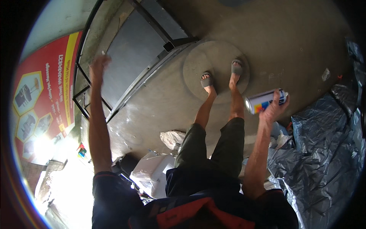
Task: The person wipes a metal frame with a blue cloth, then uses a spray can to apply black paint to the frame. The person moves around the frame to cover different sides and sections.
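The right hand [271,113] holds a spray can [256,104] above the floor [282,45], to the right of the legs. The can lies nearly sideways in the grip, its metal base toward the left and its nozzle end [286,94] toward the right. The right fingers [276,97] are closed around the can close to the nozzle end; whether one presses the nozzle cannot be told.

The left hand [100,68] is raised at the left, with the forearm stretched forward. It is blurred, so I cannot tell whether its fingers are spread or pressed together, and no object shows in it. In the view it appears beside a black frame [155,23], next to a grey panel [139,45]; whether it touches either is unclear.

Farther left is a red sign [53,72] with a yellow stripe. Two grey sandals [237,69] are on the feet, within a round mark [194,63] on the floor. Crumpled silver sheeting [320,152] covers the right side, near the right forearm. A pale bag [171,138] lies left of the legs, near a white box [149,168].
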Motion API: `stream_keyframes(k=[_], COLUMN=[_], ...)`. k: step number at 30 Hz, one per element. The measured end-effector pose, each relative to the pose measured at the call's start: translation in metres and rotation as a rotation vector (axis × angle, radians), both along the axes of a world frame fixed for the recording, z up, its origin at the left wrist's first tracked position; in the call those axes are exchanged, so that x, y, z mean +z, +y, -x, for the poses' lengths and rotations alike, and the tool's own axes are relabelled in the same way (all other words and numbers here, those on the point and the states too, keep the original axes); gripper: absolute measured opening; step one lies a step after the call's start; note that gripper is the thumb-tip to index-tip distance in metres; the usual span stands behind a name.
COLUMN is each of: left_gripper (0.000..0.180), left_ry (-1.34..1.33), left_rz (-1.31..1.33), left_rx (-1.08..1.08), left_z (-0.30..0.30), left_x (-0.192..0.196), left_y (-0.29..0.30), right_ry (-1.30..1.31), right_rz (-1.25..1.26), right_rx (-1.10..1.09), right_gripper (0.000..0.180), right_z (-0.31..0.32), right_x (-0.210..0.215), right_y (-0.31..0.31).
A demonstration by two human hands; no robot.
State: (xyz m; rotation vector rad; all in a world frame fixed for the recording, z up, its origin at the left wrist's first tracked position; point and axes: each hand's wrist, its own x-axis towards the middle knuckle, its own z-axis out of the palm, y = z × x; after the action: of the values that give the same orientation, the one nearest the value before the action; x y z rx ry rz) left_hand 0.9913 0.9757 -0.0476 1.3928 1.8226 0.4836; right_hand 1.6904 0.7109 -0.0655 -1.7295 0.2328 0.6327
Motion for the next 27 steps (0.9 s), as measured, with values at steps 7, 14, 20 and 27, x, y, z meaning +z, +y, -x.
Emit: stream_keyframes(k=[7,14,20,27], left_gripper=[0.045,0.042,0.043,0.052], left_ry=[-0.56,0.28,0.312,0.353], left_rz=[0.605,0.911,0.925,0.768], left_rx=[-0.401,-0.64,-0.686,-0.308], left_z=[-0.024,-0.135,-0.102,-0.058], left_x=[-0.002,0.04,0.048,0.042], left_y=[-0.485,-0.67,-0.65,-0.644], right_ry=[0.234,0.124,-0.003,0.131], right_rz=[-0.092,-0.1,0.043,-0.019], right_rx=[0.713,0.919,0.775,0.13], right_gripper=[0.071,0.071,0.075,0.072], right_z=[0.085,0.067,0.068,0.084], right_x=[0.021,0.013,-0.011,0.001], right_y=[-0.075,-0.158,-0.214,-0.254])
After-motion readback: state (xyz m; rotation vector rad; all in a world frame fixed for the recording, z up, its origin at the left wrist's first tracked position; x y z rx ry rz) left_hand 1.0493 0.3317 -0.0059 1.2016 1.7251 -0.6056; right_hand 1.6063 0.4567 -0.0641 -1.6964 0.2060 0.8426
